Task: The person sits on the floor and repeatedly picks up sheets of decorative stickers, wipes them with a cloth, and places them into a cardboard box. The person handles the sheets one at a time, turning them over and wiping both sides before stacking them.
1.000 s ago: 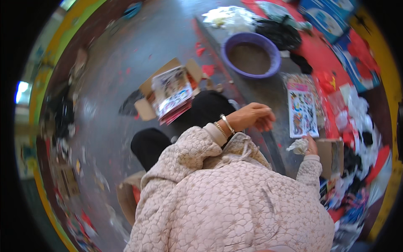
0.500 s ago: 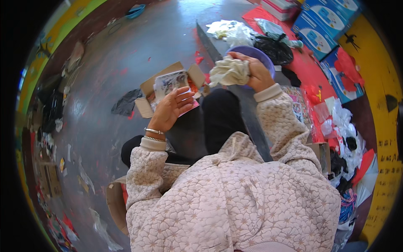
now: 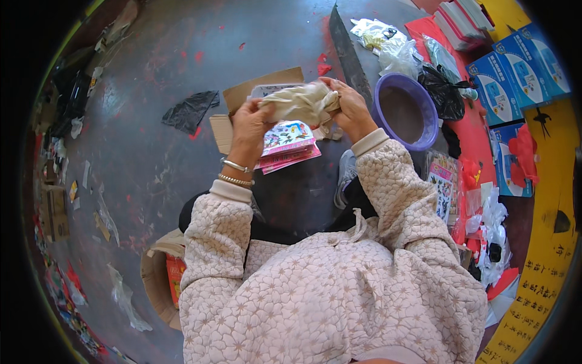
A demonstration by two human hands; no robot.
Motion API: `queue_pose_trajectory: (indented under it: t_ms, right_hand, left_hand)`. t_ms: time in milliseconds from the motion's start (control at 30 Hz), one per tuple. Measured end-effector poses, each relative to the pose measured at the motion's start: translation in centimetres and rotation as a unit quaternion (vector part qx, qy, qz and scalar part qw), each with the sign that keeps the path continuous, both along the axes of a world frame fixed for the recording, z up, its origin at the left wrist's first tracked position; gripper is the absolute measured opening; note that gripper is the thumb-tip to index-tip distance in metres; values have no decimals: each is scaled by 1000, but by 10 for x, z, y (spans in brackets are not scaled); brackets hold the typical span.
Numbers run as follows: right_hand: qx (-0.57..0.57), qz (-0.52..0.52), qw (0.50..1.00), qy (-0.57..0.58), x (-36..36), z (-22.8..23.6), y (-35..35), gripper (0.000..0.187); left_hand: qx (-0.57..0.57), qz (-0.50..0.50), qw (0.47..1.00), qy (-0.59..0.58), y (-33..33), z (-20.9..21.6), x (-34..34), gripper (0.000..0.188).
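A crumpled cream-coloured cloth [image 3: 297,104] is stretched between my two hands, in front of my body. My left hand [image 3: 250,124] grips its left end, and two bracelets circle that wrist. At the cloth's right end, my right hand [image 3: 353,109] has its fingers closed around the fabric. Below and behind the cloth is an opened cardboard box [image 3: 262,83] with its flaps spread. Colourful printed booklets with pink edges [image 3: 291,145] lie in or against the box, partly hidden by the cloth and my left hand.
A purple basin [image 3: 429,115] stands to the right, near a black plastic bag [image 3: 441,91] and white bags [image 3: 388,45]. Blue boxes [image 3: 509,85] line the far right. Another open carton [image 3: 159,273] sits by my left side. A black plastic sheet [image 3: 190,111] lies on the floor.
My right hand has brought the cloth left, away from the basin, to above the box. My left hand, open and free before, now holds the cloth's other end. The view has shifted.
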State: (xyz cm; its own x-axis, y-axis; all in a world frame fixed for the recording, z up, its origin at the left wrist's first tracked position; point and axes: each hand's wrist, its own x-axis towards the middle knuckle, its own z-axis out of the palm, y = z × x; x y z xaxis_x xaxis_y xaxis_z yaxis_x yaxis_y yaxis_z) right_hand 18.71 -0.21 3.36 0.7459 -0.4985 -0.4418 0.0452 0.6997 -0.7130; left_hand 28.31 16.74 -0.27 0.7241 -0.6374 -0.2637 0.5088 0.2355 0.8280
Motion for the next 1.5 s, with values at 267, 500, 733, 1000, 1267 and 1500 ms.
queue_pose_trajectory:
  t_ms: [267, 500, 733, 1000, 1267, 1500]
  right_hand:
    - [90, 48, 986, -135, 12, 0, -24, 29]
    - [55, 218, 955, -192, 5, 3, -14, 37]
    - [21, 113, 985, -131, -1, 3, -24, 43]
    - [-248, 351, 899, -85, 0, -3, 6, 37]
    - [-195, 209, 958, -25, 4, -1, -5, 26]
    - [12, 193, 975, -114, 1, 2, -17, 23]
  left_hand:
    - [15, -66, 997, 21, 2, -8, 21, 40]
    - [58, -216, 974, 14, -6, 17, 1, 62]
    - [-49, -79, 994, 53, -3, 17, 0, 28]
    - [87, -113, 972, -188, -5, 12, -8, 29]
    - [95, -33, 986, -136, 10, -2, 15, 21]
    - [-20, -71, 997, 28, 8, -3, 17, 26]
